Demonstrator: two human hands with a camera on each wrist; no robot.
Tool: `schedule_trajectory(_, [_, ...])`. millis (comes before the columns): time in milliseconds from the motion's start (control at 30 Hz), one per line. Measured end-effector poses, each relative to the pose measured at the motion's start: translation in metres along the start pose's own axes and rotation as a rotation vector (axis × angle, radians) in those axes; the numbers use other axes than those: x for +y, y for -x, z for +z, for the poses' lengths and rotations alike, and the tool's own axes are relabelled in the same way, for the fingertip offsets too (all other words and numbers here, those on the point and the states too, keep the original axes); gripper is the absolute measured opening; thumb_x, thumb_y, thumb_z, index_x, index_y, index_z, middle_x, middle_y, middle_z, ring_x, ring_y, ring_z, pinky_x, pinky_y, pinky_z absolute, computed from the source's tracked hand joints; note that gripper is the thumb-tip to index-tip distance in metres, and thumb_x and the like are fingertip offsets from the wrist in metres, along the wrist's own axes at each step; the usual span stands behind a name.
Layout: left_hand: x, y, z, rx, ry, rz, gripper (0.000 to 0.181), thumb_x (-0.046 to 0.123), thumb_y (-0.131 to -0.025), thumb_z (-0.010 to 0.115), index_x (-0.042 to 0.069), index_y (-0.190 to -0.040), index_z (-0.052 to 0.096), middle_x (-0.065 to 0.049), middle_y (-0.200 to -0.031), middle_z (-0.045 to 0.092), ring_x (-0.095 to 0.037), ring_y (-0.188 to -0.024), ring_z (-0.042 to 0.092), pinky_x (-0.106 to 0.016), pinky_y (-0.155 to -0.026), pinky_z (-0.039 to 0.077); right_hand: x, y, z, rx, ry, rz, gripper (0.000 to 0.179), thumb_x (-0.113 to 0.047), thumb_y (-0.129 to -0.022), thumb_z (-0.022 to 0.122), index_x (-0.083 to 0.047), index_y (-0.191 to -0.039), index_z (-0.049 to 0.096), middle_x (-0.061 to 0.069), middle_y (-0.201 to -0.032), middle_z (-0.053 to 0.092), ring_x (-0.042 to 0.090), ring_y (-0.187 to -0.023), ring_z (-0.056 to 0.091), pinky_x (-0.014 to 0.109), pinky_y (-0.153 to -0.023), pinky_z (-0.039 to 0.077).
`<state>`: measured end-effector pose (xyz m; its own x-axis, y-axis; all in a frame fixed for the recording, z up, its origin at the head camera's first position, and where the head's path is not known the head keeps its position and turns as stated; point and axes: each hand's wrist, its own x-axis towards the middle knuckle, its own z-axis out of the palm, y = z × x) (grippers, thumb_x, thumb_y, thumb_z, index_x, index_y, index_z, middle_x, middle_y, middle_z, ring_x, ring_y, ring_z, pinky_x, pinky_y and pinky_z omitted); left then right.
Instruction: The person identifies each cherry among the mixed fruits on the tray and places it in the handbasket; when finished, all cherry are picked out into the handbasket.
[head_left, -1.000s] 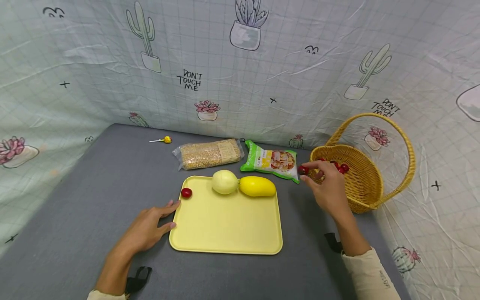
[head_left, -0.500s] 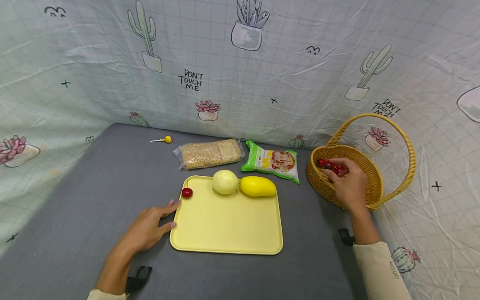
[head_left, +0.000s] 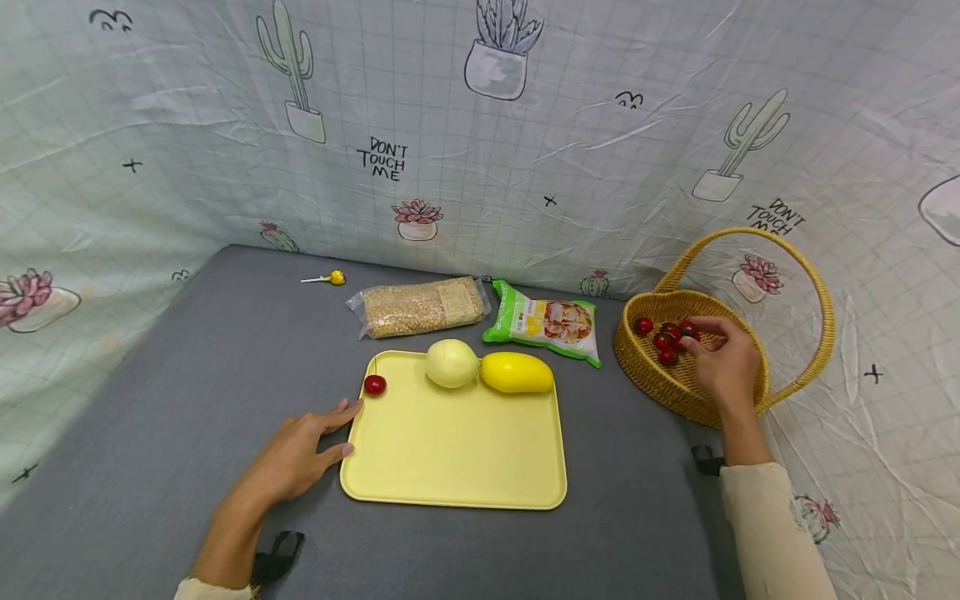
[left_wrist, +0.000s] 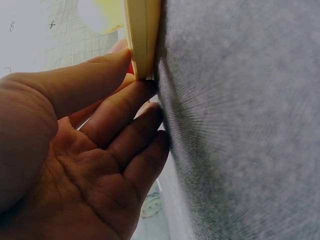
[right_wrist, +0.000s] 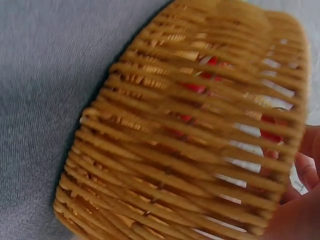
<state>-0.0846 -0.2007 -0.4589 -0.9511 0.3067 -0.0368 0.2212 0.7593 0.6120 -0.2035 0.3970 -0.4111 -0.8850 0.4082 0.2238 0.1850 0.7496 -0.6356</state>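
In the head view my left hand [head_left: 296,458] touches the left edge of a yellow tray [head_left: 457,450] with thumb and index fingertips. The left wrist view has the thumb [left_wrist: 95,75] against the tray's rim [left_wrist: 142,40], the other fingers reaching down to the cloth. On the tray lie a cherry [head_left: 375,385], a pale onion-like round vegetable [head_left: 452,364] and a yellow mango-like fruit [head_left: 516,372]. My right hand [head_left: 727,362] is inside a wicker basket [head_left: 645,379], pinching a dark red cherry [head_left: 687,331]; several cherries lie below. Wicker partly hides these fingers in the right wrist view.
Behind the tray lie a bag of yellow grains [head_left: 420,307] and a green-and-white snack packet [head_left: 547,323]. A lollipop [head_left: 335,277] is at the back left. The basket's tall handle [head_left: 821,308] arches at its right side, near the patterned curtain [head_left: 480,183].
My right hand has gone right, from beside the basket's left rim with a cherry to inside the basket. More cherries now show there. The left hand and tray have stayed put.
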Motion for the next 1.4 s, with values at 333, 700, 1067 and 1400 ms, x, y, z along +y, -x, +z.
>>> schedule_trajectory(333, [-0.001,0.0,-0.001,0.0,-0.003,0.01,0.062,0.012,-0.095,0.079,0.005,-0.153,0.057,-0.029,-0.153,0.054,-0.054,-0.141,0.052,-0.071,-0.109,0.046,0.018,-0.016,0.003,-0.061,0.035,0.093,0.036,-0.025,-0.102,0.073,-0.012,-0.135,0.072,0.014,-0.137,0.071,0.02,-0.09,0.056,0.031,-0.075,0.044])
schedule_trajectory(700, [-0.002,0.0,0.0,0.009,0.005,0.01,0.063,0.011,-0.095,0.078,0.006,-0.154,0.057,-0.028,-0.154,0.054,-0.052,-0.142,0.051,-0.07,-0.11,0.046,0.027,-0.021,0.004,-0.102,0.046,0.154,0.039,-0.018,-0.097,0.079,-0.005,-0.133,0.073,0.023,-0.135,0.071,0.04,-0.113,0.061,0.05,-0.098,0.049])
schedule_trajectory(1067, [0.0,-0.001,0.0,0.009,0.001,0.015,0.062,0.01,-0.095,0.078,0.005,-0.153,0.057,-0.028,-0.153,0.054,-0.053,-0.142,0.052,-0.071,-0.11,0.046,0.03,-0.02,0.001,-0.19,0.114,0.144,0.036,-0.014,-0.093,0.081,0.001,-0.126,0.074,0.028,-0.127,0.072,0.046,-0.121,0.057,0.061,-0.109,0.043])
schedule_trajectory(1400, [0.001,0.0,0.0,0.007,0.004,0.017,0.062,0.011,-0.095,0.078,0.004,-0.153,0.057,-0.029,-0.153,0.054,-0.052,-0.142,0.052,-0.07,-0.11,0.046,0.027,-0.023,0.001,-0.27,0.165,0.156,0.035,-0.016,-0.091,0.084,0.003,-0.12,0.076,0.024,-0.11,0.076,0.039,-0.104,0.063,0.047,-0.087,0.05])
